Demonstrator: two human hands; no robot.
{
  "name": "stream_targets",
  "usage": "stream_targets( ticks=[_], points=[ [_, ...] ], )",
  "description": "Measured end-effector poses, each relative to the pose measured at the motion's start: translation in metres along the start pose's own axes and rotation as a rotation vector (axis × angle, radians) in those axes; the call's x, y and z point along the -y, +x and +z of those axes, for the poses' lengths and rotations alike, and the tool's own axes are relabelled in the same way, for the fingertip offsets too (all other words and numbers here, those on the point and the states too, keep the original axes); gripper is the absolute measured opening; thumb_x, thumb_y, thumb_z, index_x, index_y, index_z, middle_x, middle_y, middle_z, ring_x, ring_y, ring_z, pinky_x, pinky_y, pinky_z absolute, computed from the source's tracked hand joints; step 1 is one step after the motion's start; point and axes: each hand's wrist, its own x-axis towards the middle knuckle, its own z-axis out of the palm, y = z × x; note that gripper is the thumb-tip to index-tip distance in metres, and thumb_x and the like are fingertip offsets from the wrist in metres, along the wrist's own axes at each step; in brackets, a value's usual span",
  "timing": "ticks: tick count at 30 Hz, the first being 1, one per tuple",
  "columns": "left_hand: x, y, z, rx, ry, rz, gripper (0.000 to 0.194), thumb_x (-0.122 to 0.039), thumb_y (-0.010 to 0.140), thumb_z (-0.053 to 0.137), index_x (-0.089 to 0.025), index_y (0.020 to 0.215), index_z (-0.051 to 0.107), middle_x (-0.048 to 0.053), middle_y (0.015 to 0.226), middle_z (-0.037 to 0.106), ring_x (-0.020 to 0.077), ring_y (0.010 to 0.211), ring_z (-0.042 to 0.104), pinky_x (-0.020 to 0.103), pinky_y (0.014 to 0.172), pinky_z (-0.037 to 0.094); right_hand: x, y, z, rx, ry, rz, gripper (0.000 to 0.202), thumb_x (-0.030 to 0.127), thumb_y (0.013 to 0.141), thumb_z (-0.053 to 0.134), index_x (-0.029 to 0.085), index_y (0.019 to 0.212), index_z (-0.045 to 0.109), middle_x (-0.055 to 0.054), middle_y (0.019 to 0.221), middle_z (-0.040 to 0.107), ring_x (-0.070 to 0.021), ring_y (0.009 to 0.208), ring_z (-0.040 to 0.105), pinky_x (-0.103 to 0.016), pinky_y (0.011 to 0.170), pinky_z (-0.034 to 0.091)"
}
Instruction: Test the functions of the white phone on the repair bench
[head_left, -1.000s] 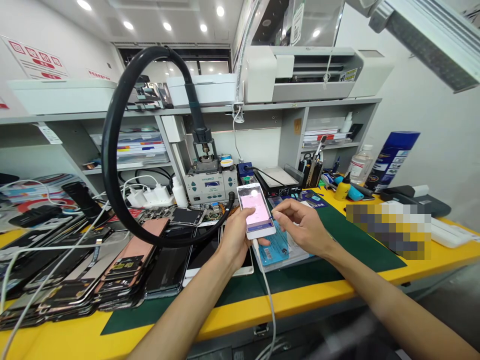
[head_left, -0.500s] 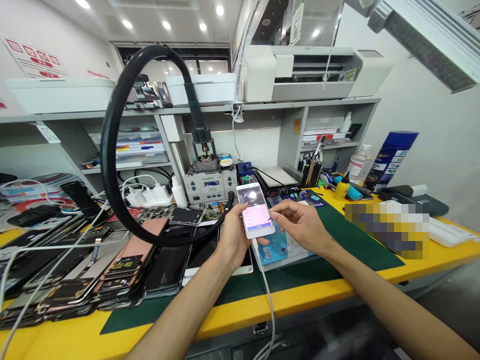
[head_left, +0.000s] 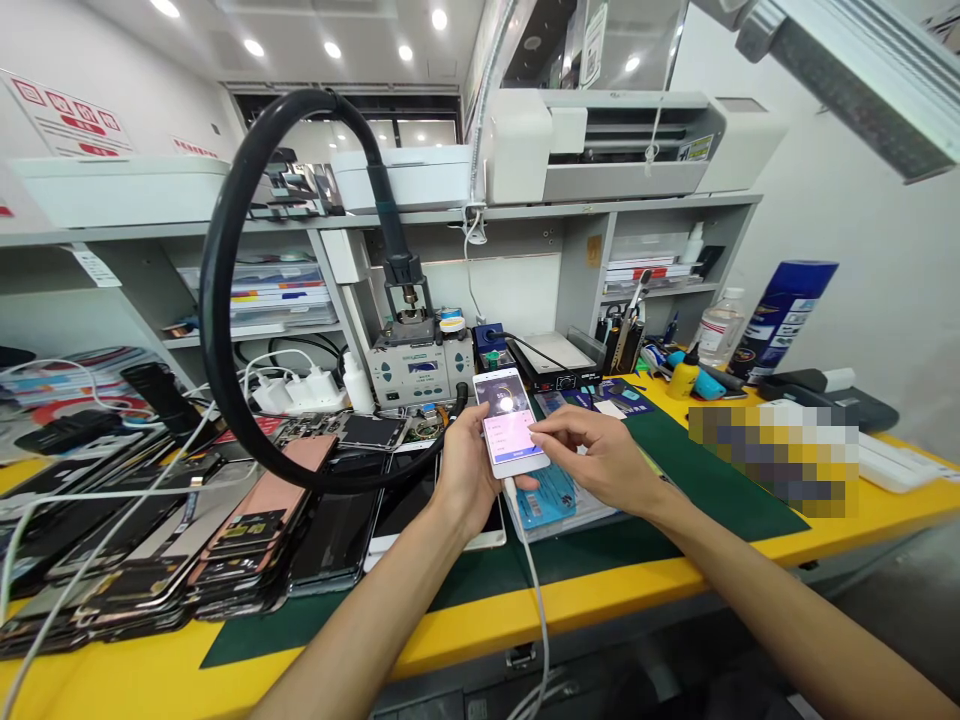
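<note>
A person's left hand (head_left: 469, 470) grips a white smartphone (head_left: 510, 422) above a green work mat (head_left: 705, 480), its thumb along the phone's left edge and its fingers beneath, as the right hand (head_left: 600, 455) reaches in from the other side, fingers curled and fingertips at the right side of the lit pink-and-white screen; whether they touch the glass cannot be told. A white charging cable (head_left: 534, 580) runs from the phone's lower end down past the front edge of the yellow workbench (head_left: 600, 590), between the two forearms. Below the right hand lies a blue packet (head_left: 547, 500), partly covered by the phone and fingers. To the left of the left hand, dark phones and loose screens lie in stacks, a rose-gold phone panel (head_left: 304, 465) on one of them. Beyond the hands stands a grey rework station (head_left: 424, 370), and a thick black hose (head_left: 217, 300) arches high to the left of the left hand. Past the right hand, toward the back of the bench, are a yellow bottle (head_left: 683, 378), a clear bottle with a red-and-white label (head_left: 720, 330) and a tilted blue spray can (head_left: 782, 322). A white cutting machine (head_left: 622, 150) sits on the grey shelf (head_left: 589, 250) above the bench, beyond both hands.
</note>
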Motion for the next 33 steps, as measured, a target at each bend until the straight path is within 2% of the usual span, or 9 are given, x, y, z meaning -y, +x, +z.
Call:
stream_targets(
  ticks=[13,20,33],
  points=[
    [-0.0005,-0.0007,0.0001,0.014,0.021,0.023,0.042,-0.038,0.095,0.042,-0.01,0.119,0.063,0.012,0.093,0.072,0.0211,0.071,0.07,0.027,0.049,0.057,-0.0022,-0.0012,0.001,-0.067,0.069,0.079,0.023,0.036,0.094,0.061,0.02,0.104,0.074,-0.008,0.093,0.071,-0.0166,0.071,0.06,-0.029,0.057,0.045],
    [-0.001,-0.0015,0.0013,0.025,0.016,0.027,0.042,-0.038,0.095,0.043,-0.011,0.12,0.062,0.011,0.093,0.072,0.021,0.071,0.07,0.027,0.048,0.057,0.0009,-0.0007,0.0014,-0.011,0.017,0.015,0.019,0.032,0.095,0.059,0.021,0.1,0.073,-0.006,0.087,0.069,-0.0141,0.064,0.055,-0.028,0.054,0.042],
    [-0.0013,-0.003,0.0024,0.012,0.029,0.035,0.043,-0.04,0.096,0.042,-0.012,0.122,0.062,0.011,0.092,0.072,0.0213,0.071,0.069,0.027,0.049,0.056,-0.0003,-0.0018,0.0017,-0.067,0.044,0.008,0.02,0.033,0.094,0.06,0.021,0.101,0.074,-0.007,0.089,0.07,-0.0148,0.064,0.056,-0.028,0.052,0.042]
  ],
)
